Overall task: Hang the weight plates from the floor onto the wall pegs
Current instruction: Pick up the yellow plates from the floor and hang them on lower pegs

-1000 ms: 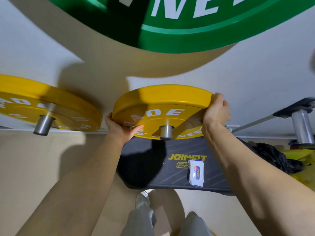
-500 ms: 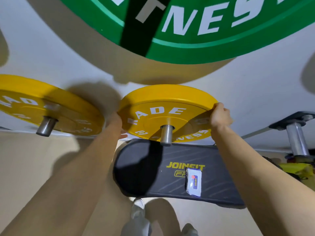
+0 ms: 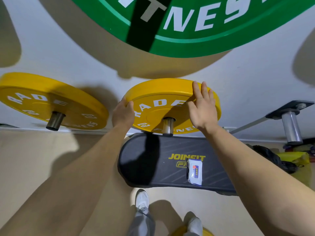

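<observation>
A yellow weight plate (image 3: 158, 97) hangs on a steel wall peg (image 3: 167, 126) at the centre of the white wall. My left hand (image 3: 122, 114) grips the plate's left rim, thumb on its face. My right hand (image 3: 202, 108) lies flat on the right side of the plate's face with straight fingers. A second yellow plate (image 3: 42, 97) hangs on its own peg (image 3: 55, 120) to the left. A large green plate (image 3: 196, 23) hangs above. A yellow plate's edge (image 3: 207, 233) shows on the floor by my feet.
A bare steel peg (image 3: 291, 127) on a dark bracket sticks out of the wall at the right. Below the pegs a black Joinfit board (image 3: 170, 160) lies on the floor with a white wipes pack (image 3: 194, 172) on it. A black bag (image 3: 272, 157) and yellow gear sit at the right.
The yellow plate has slid further back on the peg toward the wall. My right hand left the rim and now lies flat on the plate's face.
</observation>
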Available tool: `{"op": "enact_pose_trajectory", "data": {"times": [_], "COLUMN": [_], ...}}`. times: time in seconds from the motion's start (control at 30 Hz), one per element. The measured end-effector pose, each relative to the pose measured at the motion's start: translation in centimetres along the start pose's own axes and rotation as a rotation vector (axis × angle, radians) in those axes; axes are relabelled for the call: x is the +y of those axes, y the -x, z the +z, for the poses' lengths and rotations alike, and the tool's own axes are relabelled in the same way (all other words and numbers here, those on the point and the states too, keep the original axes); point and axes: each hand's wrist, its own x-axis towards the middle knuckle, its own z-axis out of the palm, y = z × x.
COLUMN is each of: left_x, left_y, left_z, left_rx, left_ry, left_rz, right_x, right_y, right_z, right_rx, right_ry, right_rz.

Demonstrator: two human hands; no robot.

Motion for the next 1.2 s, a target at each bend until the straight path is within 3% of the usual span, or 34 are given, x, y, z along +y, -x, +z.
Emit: {"op": "enact_pose_trajectory", "data": {"times": [0.17, 0.3, 0.37, 0.47, 0.53, 0.9, 1.2], "left_x": [0.0, -0.7, -1.5, -2.3, -2.5, -3.2, -2.9], "left_y": [0.7, -1.0, -2.2, -2.5, -2.3, -1.4, -1.9], "left_z": [-0.9, -1.3, -1.5, -1.4, -1.1, -1.2, -0.4], "left_rx": [0.063, 0.17, 0.127, -0.08, -0.123, -0.048, -0.043], "left_ry": [-0.04, 0.208, 0.277, 0.094, 0.006, 0.032, 0.297], "left_rz": [-0.005, 0.005, -0.058, -0.028, 0.003, 0.128, 0.153], "right_x": [1.6, 3.3, 4.4, 5.4, 5.4, 5.7, 6.5], "right_y": [0.2, 0.5, 0.4, 0.4, 0.5, 0.3, 1.3], "right_z": [-0.8, -1.0, -1.3, -1.5, -1.5, -1.3, -1.3], "right_rx": [-0.01, -0.036, -0.055, -0.076, -0.077, -0.062, -0.047], "right_ry": [-0.102, -0.212, -0.263, -0.311, -0.315, -0.245, -0.366], "right_rz": [0.03, 0.063, 0.07, 0.084, 0.098, 0.165, 0.228]}}
